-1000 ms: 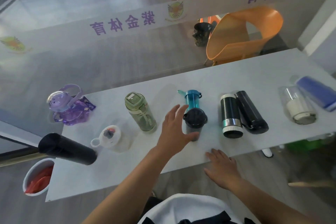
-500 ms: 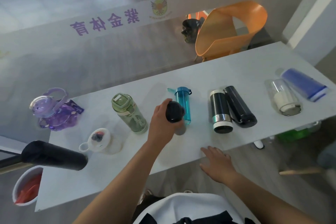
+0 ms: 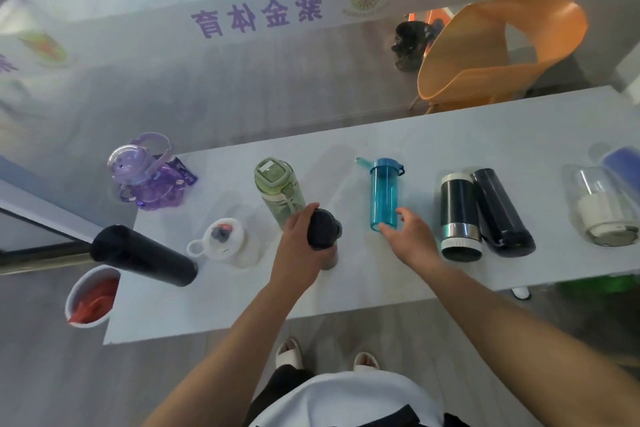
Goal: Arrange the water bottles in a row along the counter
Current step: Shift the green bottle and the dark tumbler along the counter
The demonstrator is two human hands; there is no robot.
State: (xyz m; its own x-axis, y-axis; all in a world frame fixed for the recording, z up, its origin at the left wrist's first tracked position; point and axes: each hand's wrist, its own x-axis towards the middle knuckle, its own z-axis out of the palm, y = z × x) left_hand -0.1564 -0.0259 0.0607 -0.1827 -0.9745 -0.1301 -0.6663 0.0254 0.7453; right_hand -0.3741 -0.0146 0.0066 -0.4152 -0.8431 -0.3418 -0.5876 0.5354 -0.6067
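Several bottles stand along the white counter (image 3: 433, 146). My left hand (image 3: 300, 246) grips a dark-lidded bottle (image 3: 323, 232) just in front of the green bottle (image 3: 277, 191). My right hand (image 3: 410, 236) is open, its fingertips at the base of the teal bottle (image 3: 382, 194). To the left are a purple jug (image 3: 149, 177), a white-capped clear bottle (image 3: 225, 241) and a black flask (image 3: 145, 255) at the counter's left edge. To the right stand a black bottle with silver band (image 3: 459, 215), a black bottle (image 3: 498, 211), a clear bottle (image 3: 599, 208) and a blue one (image 3: 623, 163).
A glass wall with purple lettering (image 3: 256, 15) runs behind the counter, and an orange chair (image 3: 491, 52) sits beyond it. A white bucket with red contents (image 3: 91, 295) stands on the floor at the left. My feet (image 3: 325, 357) are below the counter's front edge.
My left hand carried the dark-lidded bottle left, away from the teal bottle toward the green one. My right hand left the counter's front edge and reached up to the teal bottle's base.
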